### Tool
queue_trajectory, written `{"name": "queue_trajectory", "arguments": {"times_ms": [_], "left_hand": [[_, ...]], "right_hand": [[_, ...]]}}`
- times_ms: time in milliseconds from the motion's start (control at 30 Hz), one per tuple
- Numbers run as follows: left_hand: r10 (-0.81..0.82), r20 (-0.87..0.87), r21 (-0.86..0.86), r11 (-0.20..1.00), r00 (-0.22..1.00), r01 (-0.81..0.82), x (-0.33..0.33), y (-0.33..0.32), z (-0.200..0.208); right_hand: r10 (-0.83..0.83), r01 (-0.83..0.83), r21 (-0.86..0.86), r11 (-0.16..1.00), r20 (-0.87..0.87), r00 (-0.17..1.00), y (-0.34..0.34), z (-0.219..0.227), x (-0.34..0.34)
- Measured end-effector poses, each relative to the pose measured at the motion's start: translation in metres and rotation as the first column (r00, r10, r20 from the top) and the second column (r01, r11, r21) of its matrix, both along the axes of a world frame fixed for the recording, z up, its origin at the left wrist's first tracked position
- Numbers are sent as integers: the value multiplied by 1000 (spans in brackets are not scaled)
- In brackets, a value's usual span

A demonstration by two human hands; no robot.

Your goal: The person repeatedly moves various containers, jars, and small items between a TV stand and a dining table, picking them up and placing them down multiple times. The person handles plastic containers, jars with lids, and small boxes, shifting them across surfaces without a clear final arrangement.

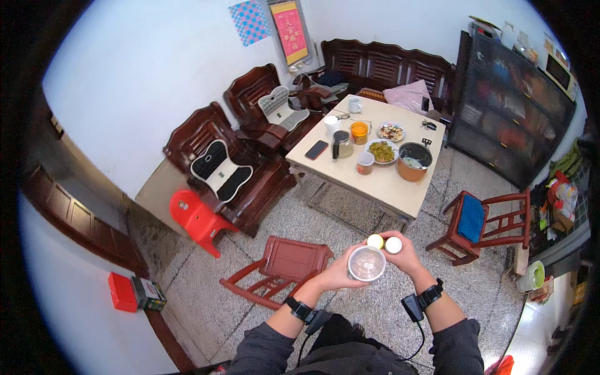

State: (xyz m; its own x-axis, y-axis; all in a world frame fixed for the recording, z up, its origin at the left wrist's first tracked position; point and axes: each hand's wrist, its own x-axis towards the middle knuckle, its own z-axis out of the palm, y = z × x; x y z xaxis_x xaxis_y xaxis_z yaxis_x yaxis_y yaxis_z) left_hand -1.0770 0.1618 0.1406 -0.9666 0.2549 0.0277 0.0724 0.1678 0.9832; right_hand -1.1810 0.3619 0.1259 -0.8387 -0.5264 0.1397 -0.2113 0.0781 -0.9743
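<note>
My left hand [337,273] is closed round a round container [367,263] with a clear lid, held in front of my body. Two small capped bottles are in my right hand [407,255], one with a white cap [393,245] and one with a pale yellow cap [375,241]. The bottles sit right beside the container's far rim, and my hands nearly meet there. The bottles' bodies are mostly hidden below their caps, and what the container holds is unclear.
Ahead stands a cream table [350,181] with a brown pot [414,164], plates of food [382,152], a glass jug [342,145] and a phone [317,150]. Wooden chairs [290,259] stand near me at left and right [469,225]. A red plastic chair [194,212] is farther left.
</note>
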Motion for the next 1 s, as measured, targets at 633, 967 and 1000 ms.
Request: {"name": "queue_trajectory", "arguments": {"times_ms": [633, 967, 1000], "left_hand": [[-266, 180, -104, 952, 947, 287, -406, -11, -160], [-256, 274, -118, 948, 927, 297, -463, -12, -230], [-254, 286, -115, 948, 924, 296, -465, -13, -233]], "right_hand": [[-250, 252, 30, 967, 278, 927, 11, -181, -339], [-259, 244, 86, 966, 263, 930, 9, -265, -396], [-271, 258, 83, 963, 225, 936, 9, -267, -399]]}}
